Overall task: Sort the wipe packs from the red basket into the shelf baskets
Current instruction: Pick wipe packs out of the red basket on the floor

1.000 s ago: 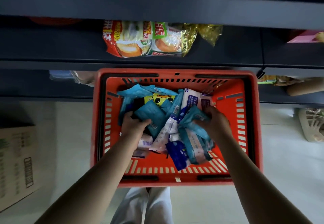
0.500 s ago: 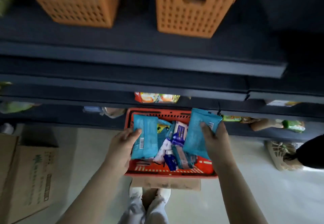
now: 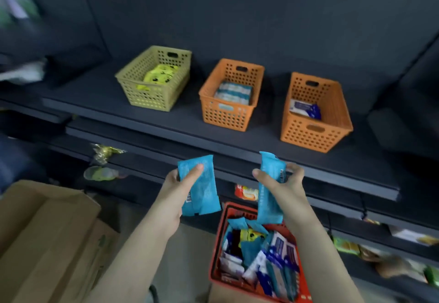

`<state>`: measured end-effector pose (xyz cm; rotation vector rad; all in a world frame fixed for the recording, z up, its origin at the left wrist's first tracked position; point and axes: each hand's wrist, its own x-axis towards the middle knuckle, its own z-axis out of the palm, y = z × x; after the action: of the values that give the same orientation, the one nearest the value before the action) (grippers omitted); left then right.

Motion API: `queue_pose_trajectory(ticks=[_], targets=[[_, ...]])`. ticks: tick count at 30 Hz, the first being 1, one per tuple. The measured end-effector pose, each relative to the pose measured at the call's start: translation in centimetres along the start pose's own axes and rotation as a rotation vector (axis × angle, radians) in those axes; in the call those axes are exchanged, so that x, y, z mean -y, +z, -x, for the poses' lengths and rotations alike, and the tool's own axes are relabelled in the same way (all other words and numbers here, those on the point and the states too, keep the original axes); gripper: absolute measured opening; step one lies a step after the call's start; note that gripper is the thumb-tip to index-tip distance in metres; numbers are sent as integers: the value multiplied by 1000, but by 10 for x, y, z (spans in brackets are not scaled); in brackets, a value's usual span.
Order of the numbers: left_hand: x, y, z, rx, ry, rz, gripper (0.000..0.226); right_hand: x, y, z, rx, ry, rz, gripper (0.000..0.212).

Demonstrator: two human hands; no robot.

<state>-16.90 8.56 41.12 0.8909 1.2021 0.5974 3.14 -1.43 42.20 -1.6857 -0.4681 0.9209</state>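
Note:
My left hand point(image 3: 177, 184) grips a blue wipe pack point(image 3: 202, 191), and my right hand point(image 3: 285, 184) grips another blue wipe pack point(image 3: 268, 205). Both are raised in front of the dark shelf, below its edge. The red basket point(image 3: 215, 250) sits low at the bottom right, holding several mixed packs in blue, white and yellow. On the shelf stand three baskets: an olive basket point(image 3: 152, 96) with yellow packs, a middle orange basket point(image 3: 225, 115) with light blue-white packs, and a right orange basket point(image 3: 316, 134) with a white-and-navy pack.
Open cardboard boxes point(image 3: 45, 236) stand at the lower left. Lower shelves point(image 3: 356, 207) behind the red basket carry snack bags. Blurred goods lie at the upper left of the shelf.
Both hands lifted a blue pack each out of the red basket and rose toward the shelf. My view tilted up, bringing the three shelf baskets into sight.

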Motion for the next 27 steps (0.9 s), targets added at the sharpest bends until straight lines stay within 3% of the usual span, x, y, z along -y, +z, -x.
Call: queue_pose_trajectory(ticks=[5,7,11,15,19,22,27], targets=[[-42,-62,-26,-27,12,-22,100,27,82,-6,123,83,-302,43],[-57,-88,-41,-25,3,-14,94,34,116,-9,148,143,-503,37],[-86,-130,-72,45,-11,34,74,46,171,-16,231,154,-768,50],[-118,-151,-88,257,-104,275,50,56,201,-22,155,76,-588,41],[-144,-153,-104,435,-147,332,53,68,210,-35,11,20,-383,32],[-157,-143,-119,482,-139,327,52,81,212,-50,-63,-35,-321,25],[-174,-116,-164,468,-83,212,38,97,197,-97,-144,-90,-451,27]])
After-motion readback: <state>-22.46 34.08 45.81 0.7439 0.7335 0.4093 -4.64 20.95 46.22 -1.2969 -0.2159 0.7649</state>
